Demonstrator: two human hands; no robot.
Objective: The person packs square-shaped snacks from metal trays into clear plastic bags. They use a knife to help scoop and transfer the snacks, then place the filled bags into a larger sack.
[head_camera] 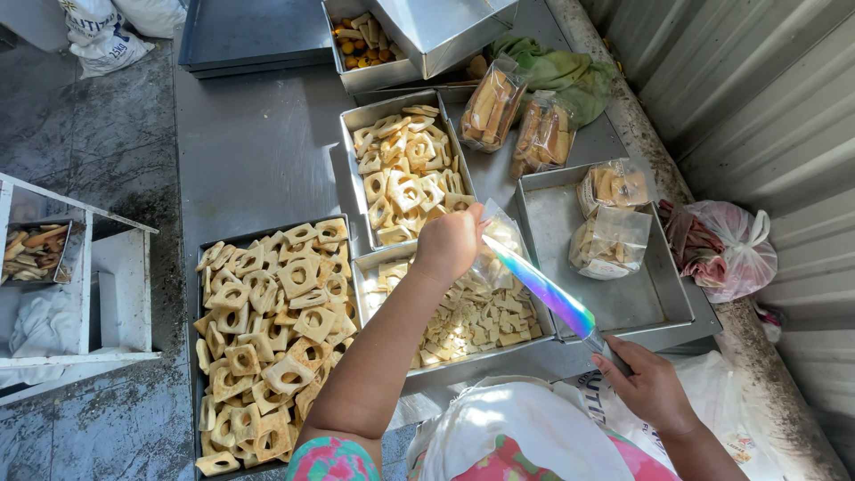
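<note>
L hand at centre frame, fingers curled shut, pinching the top of a clear plastic bag w/ pale biscuit pieces inside; bag hangs over the small metal tray of flat square pieces. R hand at 4 o'clock, fingers wrapped round the handle of an iridescent-bladed knife; blade tip points to 10 o'clock and touches the bag just beside L hand. Big dark tray of square ring biscuits at 8 o'clock. Another ring-biscuit tray at 12. Steel tray at 3 o'clock holds two filled bags. Pink bag far out at 3.
</note>
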